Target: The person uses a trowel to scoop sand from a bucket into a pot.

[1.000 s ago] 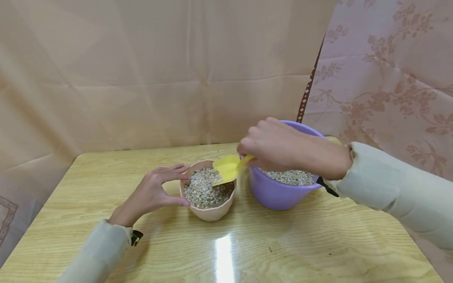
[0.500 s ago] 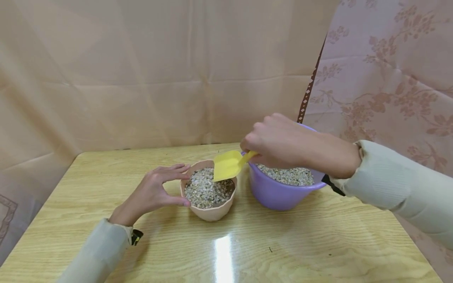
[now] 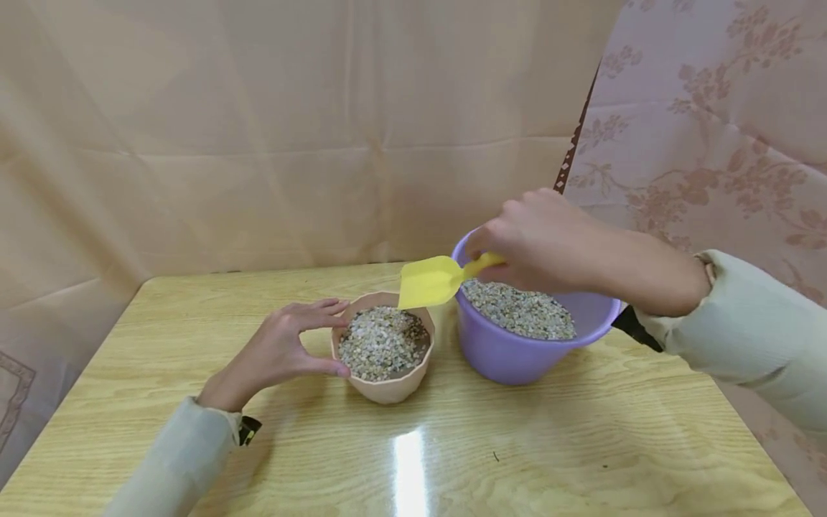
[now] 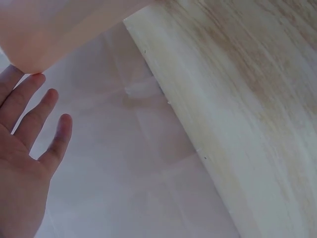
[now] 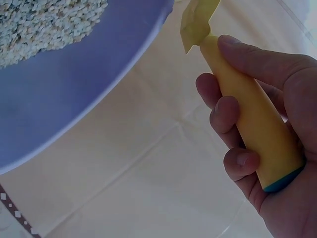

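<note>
A peach-coloured flowerpot [image 3: 388, 391] stands on the table, with gravel [image 3: 380, 345] heaped over a darker patch. My left hand [image 3: 281, 348] rests at its left side, fingers fairly straight, thumb near the front rim. In the left wrist view, fingertips [image 4: 35, 79] touch the pot's wall and the outer fingers are spread. My right hand [image 3: 549, 240] grips the handle of a small yellow shovel [image 3: 429, 281]. Its blade hangs above the pot's back right rim, with no gravel visible on it. The right wrist view shows fingers curled round the yellow handle [image 5: 252, 114].
A purple bucket [image 3: 497, 352] holding gravel [image 3: 520, 309] stands right of the pot, partly under my right hand. Behind the wooden table [image 3: 310, 445] hangs a beige cloth [image 3: 258, 143]. A flowered cloth [image 3: 723, 158] hangs at the right. Small dark specks lie on the tabletop.
My right hand has lifted the shovel up and rightwards, off the pot's gravel towards the bucket. The gravel in the pot is more fully seen. My left hand has stayed at the pot.
</note>
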`<state>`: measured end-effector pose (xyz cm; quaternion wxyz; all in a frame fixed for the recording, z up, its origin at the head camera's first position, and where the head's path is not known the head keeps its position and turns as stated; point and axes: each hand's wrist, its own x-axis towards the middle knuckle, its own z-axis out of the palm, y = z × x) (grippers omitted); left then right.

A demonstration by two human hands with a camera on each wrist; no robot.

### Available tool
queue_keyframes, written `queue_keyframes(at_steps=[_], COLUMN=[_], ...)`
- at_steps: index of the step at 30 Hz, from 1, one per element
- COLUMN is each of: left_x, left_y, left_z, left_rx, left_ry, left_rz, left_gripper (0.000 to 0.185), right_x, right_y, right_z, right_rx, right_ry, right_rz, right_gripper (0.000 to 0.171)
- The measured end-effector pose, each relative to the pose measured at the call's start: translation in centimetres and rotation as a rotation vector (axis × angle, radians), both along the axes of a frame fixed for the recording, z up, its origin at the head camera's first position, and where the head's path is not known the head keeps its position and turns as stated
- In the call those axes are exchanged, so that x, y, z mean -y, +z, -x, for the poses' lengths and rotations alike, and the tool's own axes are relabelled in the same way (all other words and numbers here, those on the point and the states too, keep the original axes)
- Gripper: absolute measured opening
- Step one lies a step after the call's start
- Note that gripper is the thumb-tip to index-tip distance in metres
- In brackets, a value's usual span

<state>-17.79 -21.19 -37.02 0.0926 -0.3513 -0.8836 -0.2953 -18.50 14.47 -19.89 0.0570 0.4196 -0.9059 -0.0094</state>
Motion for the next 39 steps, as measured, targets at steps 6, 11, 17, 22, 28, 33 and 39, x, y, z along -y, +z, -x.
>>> queue_keyframes(at_steps=[6,11,17,22,28,33,39], left_x=[0.0,0.0,-0.1,-0.2,-0.5,-1.4,-3.1], left_y=[0.8,1.2,1.8,2.3,3.3,4.6,6.2], left_z=[0.1,0.1,0.1,0.3,0.9,1.4,2.0], left_rx=[-0.027,-0.028,-0.01,0.014,0.065,0.098,0.102], left_ry=[-0.011,-0.011,-0.004,0.008,0.027,0.044,0.02], left_rz=[0.07,0.122,0.16,0.196,0.218,0.26,0.251], left_gripper=[0.07,0.07,0.071,0.074,0.069,0.062,0.058], right_x=[-1.8,-3.8,-6.6,-8.6,-10.2,-11.3,-11.9], right_y=[0.4,0.3,0.2,0.1,-0.9,-2.1,-3.4], right_z=[0.1,0.2,0.3,0.3,0.2,0.2,0.5], right_rx=[-0.019,-0.068,-0.111,-0.129,-0.122,-0.087,-0.021], right_ry=[-0.044,-0.047,-0.086,-0.14,-0.178,-0.208,-0.244], right_rz=[0.022,0.07,0.1,0.124,0.114,0.099,0.052], right_gripper=[0.01,0.012,0.018,0.02,0.018,0.02,0.018])
